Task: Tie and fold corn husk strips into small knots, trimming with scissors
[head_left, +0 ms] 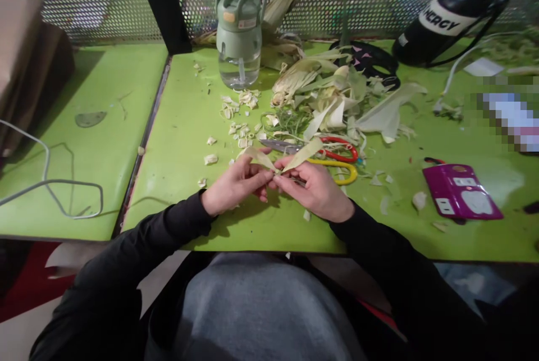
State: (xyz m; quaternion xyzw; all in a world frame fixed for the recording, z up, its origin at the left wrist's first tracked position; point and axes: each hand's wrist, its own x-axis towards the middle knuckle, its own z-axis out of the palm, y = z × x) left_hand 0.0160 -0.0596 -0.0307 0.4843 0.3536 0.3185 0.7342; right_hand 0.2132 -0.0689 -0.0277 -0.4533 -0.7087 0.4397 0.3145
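Observation:
My left hand (233, 186) and my right hand (318, 190) meet just above the green table (177, 142), both pinched on a pale corn husk strip (280, 160) that bends into a V between them. The left fingers grip its left blade, the right fingers its right blade. Behind my right hand lie scissors with red handles (337, 150) and a second pair with yellow handles (341, 169).
A pile of corn husks (332, 91) covers the table's middle back, with cut bits (238, 119) left of it. A green water bottle (238, 30) stands at the back. A purple power strip (461, 191) lies right, a black bottle (458, 10) far right, a white cable (54, 187) left.

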